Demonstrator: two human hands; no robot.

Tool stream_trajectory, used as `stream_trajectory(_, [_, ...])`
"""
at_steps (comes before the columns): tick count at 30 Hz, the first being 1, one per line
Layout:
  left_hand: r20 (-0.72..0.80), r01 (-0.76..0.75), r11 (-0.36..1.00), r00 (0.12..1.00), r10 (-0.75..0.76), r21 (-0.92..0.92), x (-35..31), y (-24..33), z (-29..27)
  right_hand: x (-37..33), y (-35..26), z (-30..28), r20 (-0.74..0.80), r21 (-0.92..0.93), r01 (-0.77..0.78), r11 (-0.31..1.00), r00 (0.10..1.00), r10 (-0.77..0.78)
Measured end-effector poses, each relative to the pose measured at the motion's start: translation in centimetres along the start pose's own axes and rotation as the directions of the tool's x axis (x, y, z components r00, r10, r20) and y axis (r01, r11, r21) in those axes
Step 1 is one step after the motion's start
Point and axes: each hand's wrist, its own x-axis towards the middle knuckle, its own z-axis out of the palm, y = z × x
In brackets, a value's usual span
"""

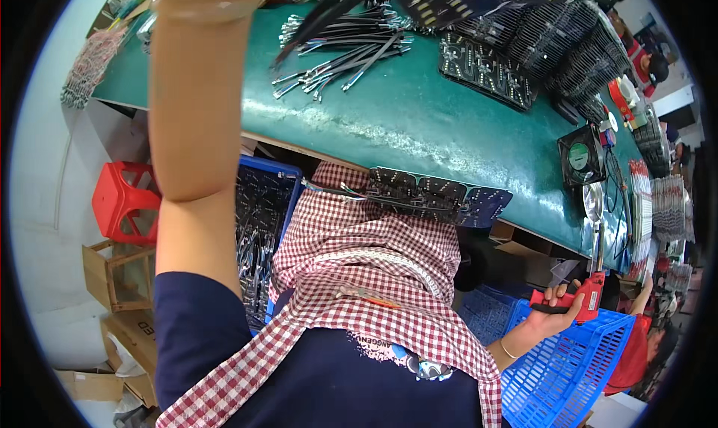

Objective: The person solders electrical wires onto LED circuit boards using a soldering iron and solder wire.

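My right hand (557,302) is wrapped around the handle of a red pistol-grip soldering gun (591,297), whose metal barrel points up past the table's right edge. My left forearm (198,114) reaches up across the view, and the hand itself is cut off by the top edge. Close to the camera at the top hangs a blurred black circuit-board panel (464,1); what holds it is hidden. Another black board panel (419,192) rests over my lap at the table's front edge, with a cable (336,191) running from its left end.
Loose black cables (359,57) lie on the green table (336,121). Stacked board panels (568,46) stand at the far right, near a small fan (582,157). Blue crates (561,375) flank me, and a red stool (123,200) stands left. People work at the right.
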Motion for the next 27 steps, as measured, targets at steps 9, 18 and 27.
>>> stream_trajectory(9, [0.680,0.204,0.978,0.711,-0.179,0.044,-19.2,3.5,17.5,-0.1,0.5,-1.3,-0.018,0.027,0.021,0.999,1.000,-0.021])
stream_trajectory(18, [0.368,0.148,0.963,0.902,-0.225,0.226,-22.2,1.1,21.8,0.2,0.1,-1.8,0.012,-0.027,-0.023,0.999,1.000,0.023])
stream_trajectory(27, [0.046,0.133,0.984,0.989,-0.140,0.117,-27.0,6.9,21.6,9.4,3.5,-4.5,0.346,-0.208,-0.035,0.978,0.932,0.107])
